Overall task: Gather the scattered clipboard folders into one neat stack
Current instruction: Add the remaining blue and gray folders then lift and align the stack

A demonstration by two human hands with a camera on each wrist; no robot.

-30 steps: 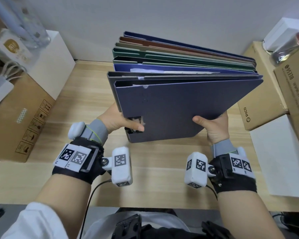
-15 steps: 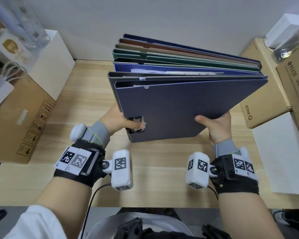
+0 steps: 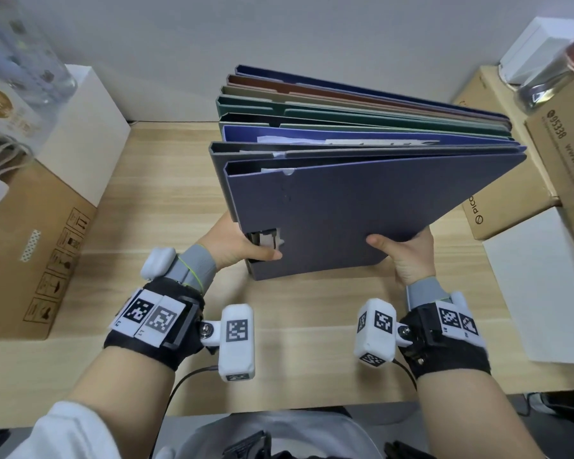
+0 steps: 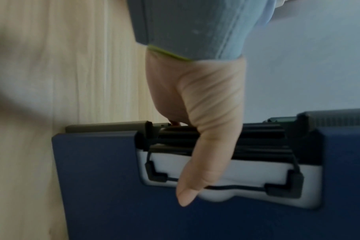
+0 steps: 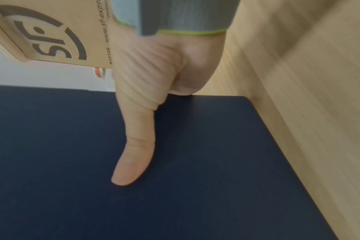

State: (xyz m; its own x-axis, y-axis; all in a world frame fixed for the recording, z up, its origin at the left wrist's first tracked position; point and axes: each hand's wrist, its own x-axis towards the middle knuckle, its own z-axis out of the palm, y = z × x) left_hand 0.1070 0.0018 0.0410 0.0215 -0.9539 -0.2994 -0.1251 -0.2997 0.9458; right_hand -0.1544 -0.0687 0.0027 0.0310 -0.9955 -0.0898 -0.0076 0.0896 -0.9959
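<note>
A stack of clipboard folders (image 3: 362, 207) in dark blue, grey, green, tan and brown is held tilted above the wooden desk (image 3: 166, 200), its far edges fanned apart. My left hand (image 3: 236, 246) grips the stack's near left edge, thumb across the black clip (image 4: 216, 146) of the top dark blue folder (image 4: 195, 219). My right hand (image 3: 408, 253) grips the near right corner, thumb flat on that folder's cover (image 5: 113, 203). The fingers of both hands are hidden under the stack.
Brown cardboard boxes (image 3: 30, 260) and a white box (image 3: 87, 137) stand at the desk's left. At the right are more cardboard boxes (image 3: 511, 193), a white sheet (image 3: 540, 293) and a bottle (image 3: 557, 67). A wall (image 3: 279, 44) closes the back.
The held stack has shifted slightly to the right, towards the boxes. Both hands keep the same grip.
</note>
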